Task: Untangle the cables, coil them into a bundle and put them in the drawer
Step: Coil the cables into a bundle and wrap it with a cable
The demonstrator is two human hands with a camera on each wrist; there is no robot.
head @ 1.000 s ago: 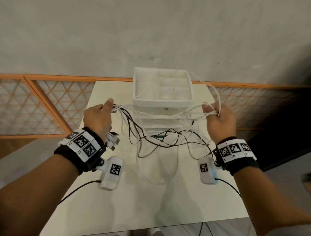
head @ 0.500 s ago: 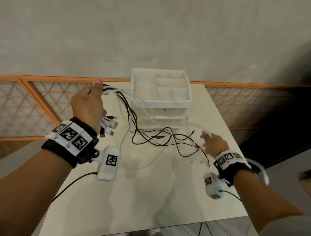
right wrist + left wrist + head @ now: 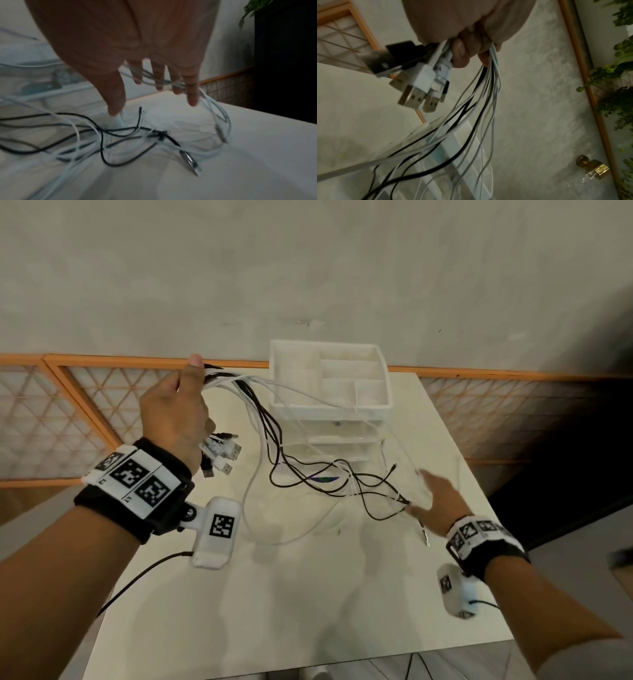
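My left hand (image 3: 174, 405) is raised to the left of the white drawer unit (image 3: 329, 405) and grips a bundle of white and black cables (image 3: 260, 419). Their USB plugs (image 3: 219, 453) stick out below the fist. In the left wrist view the fingers (image 3: 458, 54) curl round the cables (image 3: 481, 101) above the plugs (image 3: 419, 88). The loose cable ends trail in a tangle across the table (image 3: 274, 594). My right hand (image 3: 435, 494) is low over these ends with its fingers spread and straight. In the right wrist view white strands (image 3: 214, 108) lie against the fingers (image 3: 157, 75), above black cable (image 3: 102, 135).
The drawer unit has an open compartment tray on top and clear drawers below, and stands at the table's back edge. An orange-framed lattice rail (image 3: 85, 405) runs behind the table. The table's right edge (image 3: 479, 491) is close to my right hand.
My right hand has let go of the white cables it held up and dropped to the table, fingers spread. My left hand has lifted its bundle up and to the left.
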